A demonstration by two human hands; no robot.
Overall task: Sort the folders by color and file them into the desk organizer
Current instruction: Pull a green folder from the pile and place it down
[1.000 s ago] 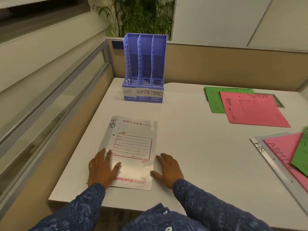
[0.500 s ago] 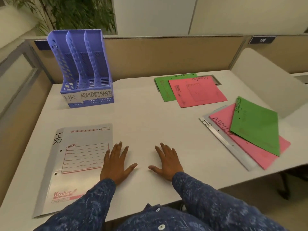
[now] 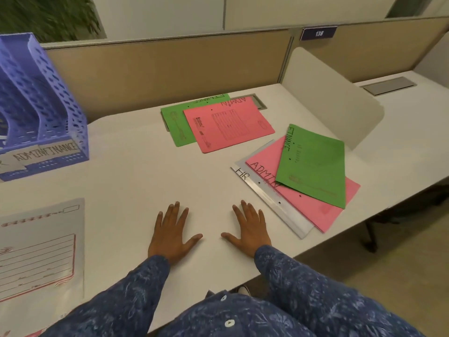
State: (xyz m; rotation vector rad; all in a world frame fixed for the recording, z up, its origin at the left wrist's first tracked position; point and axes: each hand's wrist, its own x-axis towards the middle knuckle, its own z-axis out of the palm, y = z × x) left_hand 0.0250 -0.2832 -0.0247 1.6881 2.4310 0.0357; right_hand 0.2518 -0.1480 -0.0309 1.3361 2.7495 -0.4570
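Note:
My left hand (image 3: 171, 233) and my right hand (image 3: 247, 228) lie flat on the white desk (image 3: 136, 190), fingers spread, holding nothing. A white HR folder (image 3: 41, 246) lies at the left near the desk's front. The purple three-slot organizer (image 3: 41, 113), labelled ADMIN and FINANCE, stands at the far left. A green folder (image 3: 178, 122) lies partly under a pink ADMIN folder (image 3: 228, 122) at the back. To the right is a stack: a green FINANCE folder (image 3: 315, 164) on a pink ADMIN folder (image 3: 313, 210) on a white HR folder (image 3: 274, 205).
A tan partition (image 3: 170, 64) runs along the back of the desk. A white rounded divider panel (image 3: 332, 93) stands to the right of the folders. The desk's front edge drops to the floor (image 3: 401, 251) at the lower right. A plant (image 3: 48, 15) is behind the organizer.
My view has swung to the right, so the organizer and the white HR folder have slid to the left. My left hand has come off the white folder; both hands now rest on bare desk.

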